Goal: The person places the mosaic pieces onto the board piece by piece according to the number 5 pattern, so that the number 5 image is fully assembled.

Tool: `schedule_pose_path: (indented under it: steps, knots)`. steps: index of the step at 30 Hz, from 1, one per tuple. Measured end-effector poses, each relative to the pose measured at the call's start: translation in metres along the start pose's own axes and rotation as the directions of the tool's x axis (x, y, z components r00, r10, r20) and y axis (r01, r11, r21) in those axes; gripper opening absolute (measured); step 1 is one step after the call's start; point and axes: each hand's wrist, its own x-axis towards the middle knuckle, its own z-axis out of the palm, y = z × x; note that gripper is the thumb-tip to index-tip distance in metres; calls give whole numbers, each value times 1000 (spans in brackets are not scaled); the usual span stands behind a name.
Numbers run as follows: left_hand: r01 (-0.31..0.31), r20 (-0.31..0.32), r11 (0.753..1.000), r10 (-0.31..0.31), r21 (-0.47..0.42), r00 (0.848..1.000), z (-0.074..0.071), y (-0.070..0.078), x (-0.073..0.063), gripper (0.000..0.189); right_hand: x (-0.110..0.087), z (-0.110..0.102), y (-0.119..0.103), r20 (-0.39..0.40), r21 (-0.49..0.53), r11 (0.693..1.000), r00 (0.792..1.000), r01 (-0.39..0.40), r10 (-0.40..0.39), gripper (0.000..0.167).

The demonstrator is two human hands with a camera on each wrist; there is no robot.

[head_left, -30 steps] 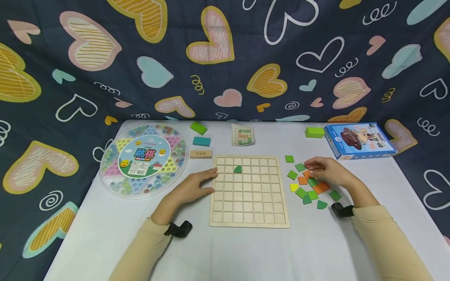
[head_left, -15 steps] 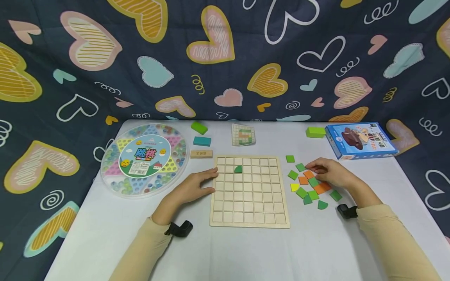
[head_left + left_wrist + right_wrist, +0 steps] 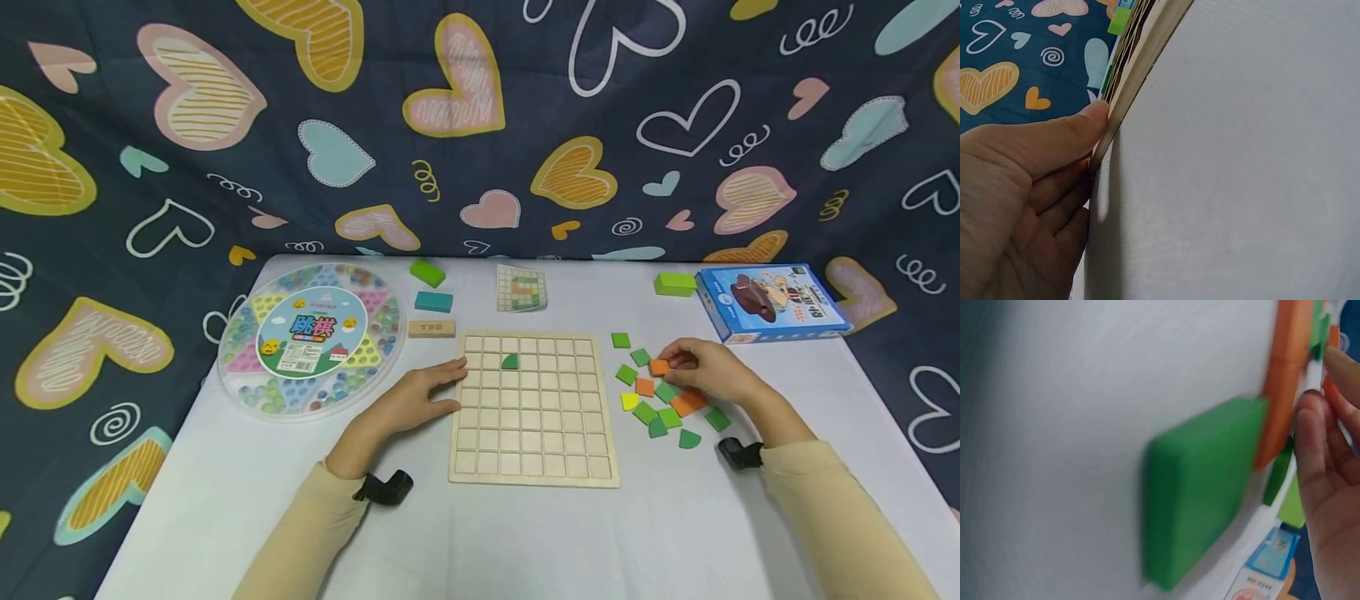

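A wooden grid board [image 3: 532, 463] lies mid-table, with one green quarter-round tile [image 3: 510, 362] in an upper cell. My left hand [image 3: 411, 402] rests at its left edge, fingertips touching the rim; the left wrist view shows the thumb against the board's side [image 3: 1141, 81]. To the right of the board, my right hand [image 3: 708, 371] pinches a small orange square tile [image 3: 657, 367] between thumb and fingers. Under and around that hand lie loose tiles: green squares [image 3: 626, 375], an orange square [image 3: 644, 387], a yellow piece [image 3: 629, 402] and green quarter-rounds [image 3: 689, 438]. A green tile [image 3: 1204, 494] looms close in the right wrist view.
A round Chinese checkers set [image 3: 311, 400] is at the left. Behind the board are green [image 3: 427, 273], teal [image 3: 433, 302] and wooden [image 3: 432, 329] blocks and a patterned grid card [image 3: 521, 288]. A green block [image 3: 675, 284] and a blue box [image 3: 772, 304] stand at the back right.
The orange square at my right fingertips has shifted slightly away from the pile and shows more fully. My left hand and the board stay put.
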Motion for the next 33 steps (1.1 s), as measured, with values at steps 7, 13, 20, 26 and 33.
schedule_pose_path:
  steps: [7,13,20,26,33]
  knots:
    - [10,-12,1000,-11,-3,1000,0,1,0,56,-5,4,-28,-81,103,995,997,15,-7,32]
    - [14,-1,1000,-14,2,1000,0,0,1,57,1,28,-67,-100,176,978,990,112,-95,31]
    - [4,10,1000,-4,10,1000,1,-3,0,58,19,55,-111,-90,196,956,975,218,-204,26]
    - [6,13,1000,-6,19,1000,1,-2,-1,58,37,70,-137,-75,212,947,970,241,-230,26]
    - [9,11,1000,-9,12,1000,0,0,0,57,54,84,-156,-17,221,954,979,202,-204,24]
